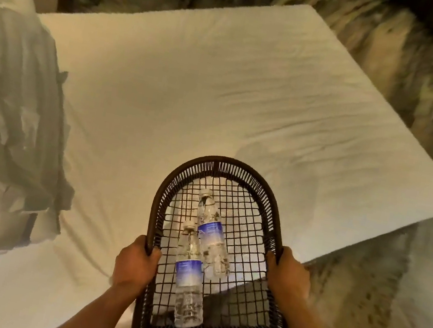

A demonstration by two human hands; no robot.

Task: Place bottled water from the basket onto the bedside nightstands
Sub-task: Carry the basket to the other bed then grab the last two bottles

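Two hands clamped on the basket [225, 169] rim, left hand [135, 263], right hand [286, 278], two water bottles [190, 279] inside

Only the person's two forearms and hands are in view, coming up from the bottom edge. Both forearms are bare as far as the picture shows — no sleeve, cuff or glove on either one. The left hand [137, 261] has nothing on its wrist: no watch, no band. The right hand [288, 274] is the same — plain wrist, and no ring can be made out on its fingers. The picture is too soft to show the nails.
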